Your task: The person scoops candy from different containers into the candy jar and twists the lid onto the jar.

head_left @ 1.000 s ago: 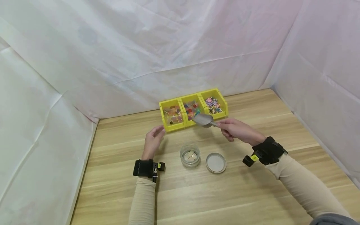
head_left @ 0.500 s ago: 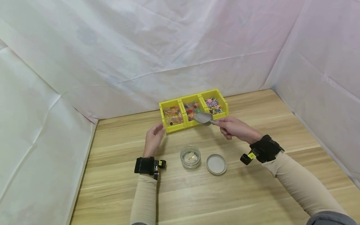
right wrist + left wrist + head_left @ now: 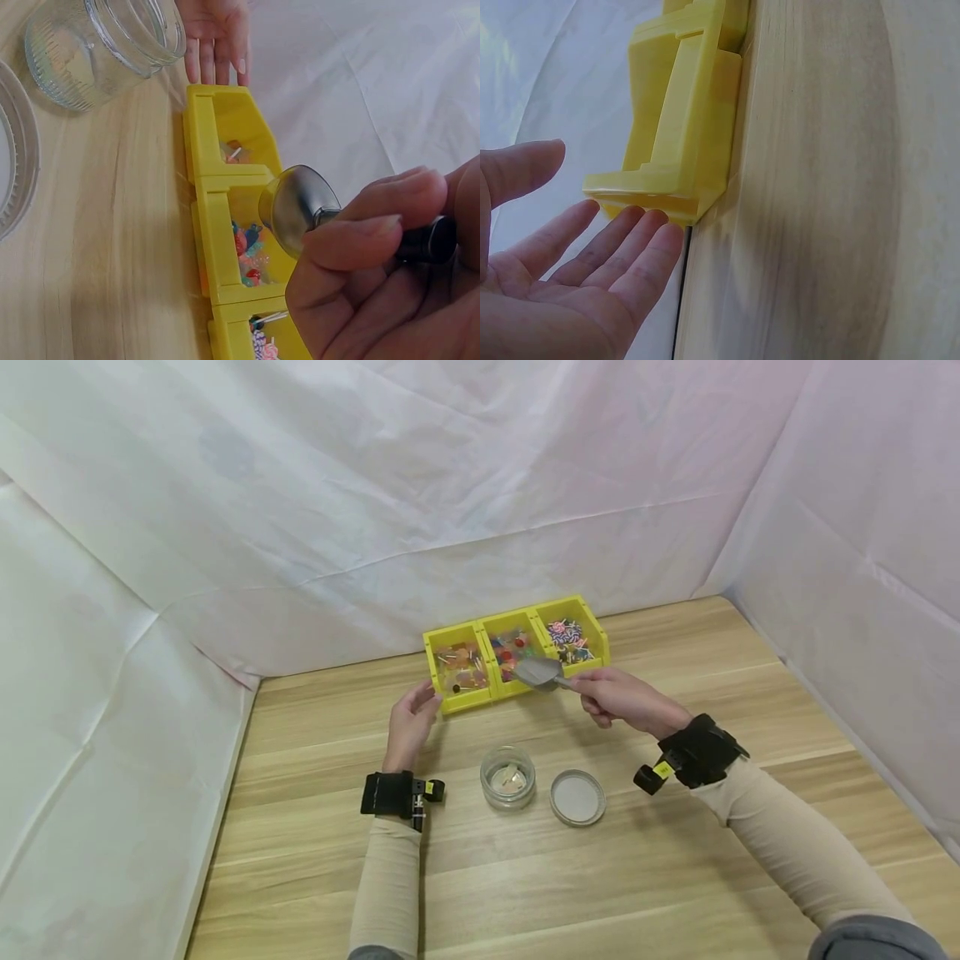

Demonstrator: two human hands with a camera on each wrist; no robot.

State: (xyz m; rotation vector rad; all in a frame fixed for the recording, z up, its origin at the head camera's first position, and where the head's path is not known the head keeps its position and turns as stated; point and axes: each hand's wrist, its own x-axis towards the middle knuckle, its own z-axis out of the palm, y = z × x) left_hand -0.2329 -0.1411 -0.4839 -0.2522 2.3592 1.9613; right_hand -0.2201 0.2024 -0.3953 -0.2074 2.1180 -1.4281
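My right hand [image 3: 622, 700] grips the handle of a metal scoop [image 3: 540, 673], whose bowl hangs over the front of the middle compartment of a yellow bin [image 3: 468, 700]. In the right wrist view the scoop [image 3: 294, 208] shows its rounded back. That compartment holds colourful small candies [image 3: 512, 652]; the left one has lollipops [image 3: 461, 667] with white sticks, the right one swirled lollipops [image 3: 566, 635]. My left hand [image 3: 411, 720] lies at the bin's left end. In the left wrist view its straight fingers [image 3: 634, 259] meet the bin's end wall; firm contact is hard to tell.
An open glass jar [image 3: 507, 779] with a few pale pieces at its bottom stands in front of the bin. Right of it lies a round lid [image 3: 577, 798]. White cloth [image 3: 420, 485] hangs behind and at both sides of the wooden table [image 3: 525, 893].
My right hand has shifted slightly left and away from me, carrying the scoop a little further over the middle compartment. My left hand has hardly moved.
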